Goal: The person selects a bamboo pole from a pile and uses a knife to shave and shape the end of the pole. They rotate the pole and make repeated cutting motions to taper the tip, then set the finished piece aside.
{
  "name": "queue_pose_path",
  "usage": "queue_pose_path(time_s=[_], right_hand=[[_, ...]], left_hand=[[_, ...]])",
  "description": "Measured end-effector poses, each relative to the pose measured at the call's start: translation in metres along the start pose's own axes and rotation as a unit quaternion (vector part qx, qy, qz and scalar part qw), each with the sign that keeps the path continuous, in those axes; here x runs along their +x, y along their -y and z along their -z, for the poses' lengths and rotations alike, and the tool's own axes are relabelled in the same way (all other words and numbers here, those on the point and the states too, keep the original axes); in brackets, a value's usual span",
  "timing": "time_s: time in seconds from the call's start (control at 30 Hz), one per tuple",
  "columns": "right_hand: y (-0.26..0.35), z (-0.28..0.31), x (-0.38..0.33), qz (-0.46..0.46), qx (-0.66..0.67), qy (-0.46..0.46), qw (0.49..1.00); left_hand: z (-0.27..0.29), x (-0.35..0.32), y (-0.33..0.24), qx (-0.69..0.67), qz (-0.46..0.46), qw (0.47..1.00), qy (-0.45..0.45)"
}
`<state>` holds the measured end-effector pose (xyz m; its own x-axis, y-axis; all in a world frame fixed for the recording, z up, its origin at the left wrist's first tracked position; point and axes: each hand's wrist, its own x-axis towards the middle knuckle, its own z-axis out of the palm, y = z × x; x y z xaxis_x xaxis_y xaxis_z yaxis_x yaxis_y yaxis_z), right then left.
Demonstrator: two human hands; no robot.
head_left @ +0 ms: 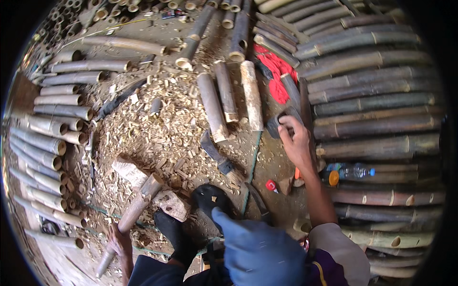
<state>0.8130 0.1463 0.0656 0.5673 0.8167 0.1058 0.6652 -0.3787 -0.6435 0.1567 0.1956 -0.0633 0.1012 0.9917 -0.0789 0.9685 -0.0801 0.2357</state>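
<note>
Head view: stacked bamboo poles (377, 102) fill the right side. Left hand (119, 240) grips a bamboo length (131, 217) propped on a wooden block (171, 204); right hand (295, 140) closes around a dark tool (276, 124) beside a red cloth (274, 71).

Left hand (118, 238) fingers wrap the long tan bamboo pole (131, 217), grip side hidden. Right hand (295, 140) covers part of the small dark grey flat block (275, 125); can't tell if it's gripped. Blue cap brim (257, 250) hides the lap. Stacked bamboo poles (381, 102) are lost in the dark fisheye rim.
</note>
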Motion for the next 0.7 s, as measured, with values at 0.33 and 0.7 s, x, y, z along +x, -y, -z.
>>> queue_pose_path(time_s=[0.33,0.7], right_hand=[[-0.075,-0.015,-0.201,-0.224,-0.264,0.446,0.825],[-0.085,-0.022,-0.232,-0.28,-0.124,0.417,0.856]], left_hand=[[0.002,-0.01,0.02,-0.022,0.002,0.992,0.123],[0.017,0.062,-0.054,-0.187,-0.014,0.939,0.288]])
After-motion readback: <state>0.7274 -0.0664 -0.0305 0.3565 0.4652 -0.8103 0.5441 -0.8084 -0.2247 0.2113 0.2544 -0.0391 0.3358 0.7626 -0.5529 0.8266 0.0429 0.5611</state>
